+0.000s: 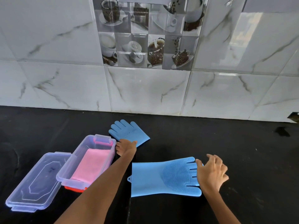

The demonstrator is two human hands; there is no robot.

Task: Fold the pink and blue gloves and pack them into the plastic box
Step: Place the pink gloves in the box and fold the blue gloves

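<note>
The clear plastic box (103, 139) stands left of centre on the black counter with folded pink gloves (90, 167) inside. A folded blue glove (127, 131) lies just behind and to the right of the box, fingers pointing to the wall. My left hand (126, 147) grips its near cuff edge, thumb on top. A second blue glove (165, 177) lies flat and unfolded at centre, bristled palm up, fingers pointing right. My right hand (212, 173) rests over its fingertips with the fingers spread.
The box's clear lid (34, 183) lies upside down at the far left, touching the box. A tiled wall (145, 91) rises along the back of the black counter (242, 151). A small dark stain (282, 131) marks the counter's far right.
</note>
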